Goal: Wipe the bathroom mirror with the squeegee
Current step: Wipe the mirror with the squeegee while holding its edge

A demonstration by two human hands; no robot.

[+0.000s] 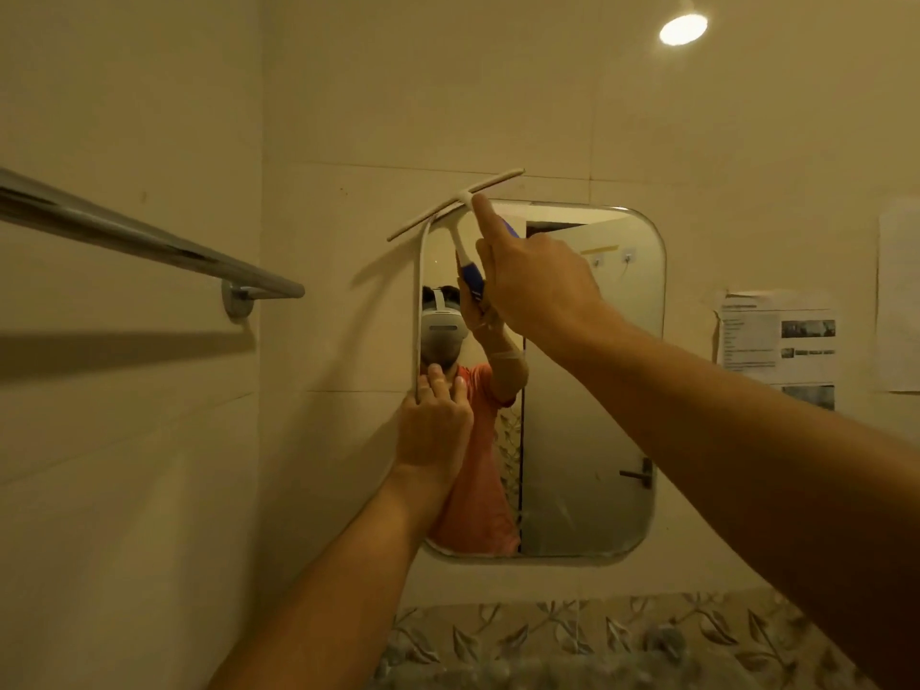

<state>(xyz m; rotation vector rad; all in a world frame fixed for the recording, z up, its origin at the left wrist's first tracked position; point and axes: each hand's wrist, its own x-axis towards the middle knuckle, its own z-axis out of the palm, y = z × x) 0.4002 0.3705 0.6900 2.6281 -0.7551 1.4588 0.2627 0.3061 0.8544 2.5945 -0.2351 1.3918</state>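
Observation:
A rounded rectangular mirror (592,390) hangs on the tiled wall ahead. My right hand (537,281) grips the blue handle of a squeegee (450,206), index finger stretched along its white neck. The white blade lies tilted across the mirror's top left corner, its left end lower and off the glass, over the wall. My left hand (435,425) presses flat against the mirror's left edge, fingers pointing up, holding nothing. The glass reflects my arms and an orange shirt.
A chrome towel bar (149,241) juts out from the wall at the left, at mirror-top height. Printed paper sheets (781,341) are stuck to the wall right of the mirror. A leaf-patterned tile band (597,634) runs below. A ceiling lamp (683,28) glows above.

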